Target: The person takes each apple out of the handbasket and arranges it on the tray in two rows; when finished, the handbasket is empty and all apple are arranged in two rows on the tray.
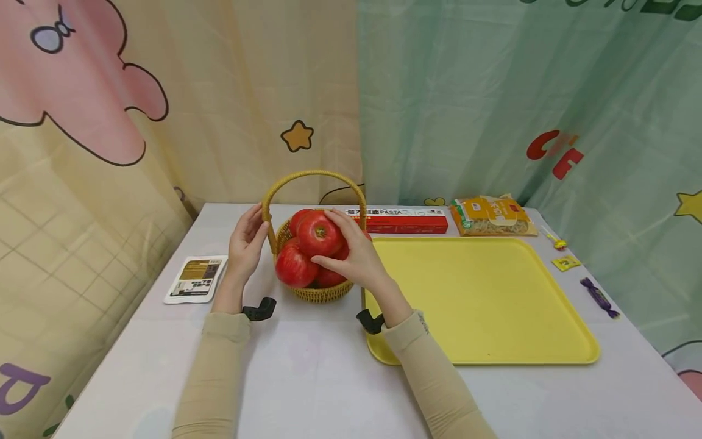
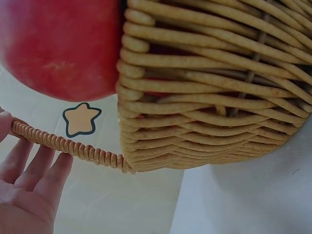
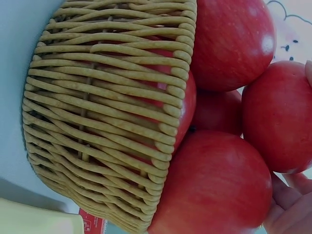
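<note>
A woven wicker basket point(image 1: 322, 295) with a tall arched handle point(image 1: 314, 172) stands on the table, heaped with several red apples point(image 1: 297, 266). My left hand point(image 1: 245, 244) holds the handle's left side; in the left wrist view the thumb is in front of the wrapped cane and the fingers point(image 2: 41, 165) behind it. My right hand point(image 1: 359, 259) grips the topmost apple point(image 1: 319, 233), fingers over its far side and thumb at its lower front. In the right wrist view this apple point(image 3: 280, 117) rests above the others, and the hand is partly out of frame.
A yellow tray point(image 1: 471, 299) lies right of the basket. Behind are a red pasta box point(image 1: 408, 224) and an orange noodle bag point(image 1: 493, 216). Small wrapped candies point(image 1: 566, 263) line the right side, with a purple one point(image 1: 599, 298). A white packet point(image 1: 196, 279) lies left.
</note>
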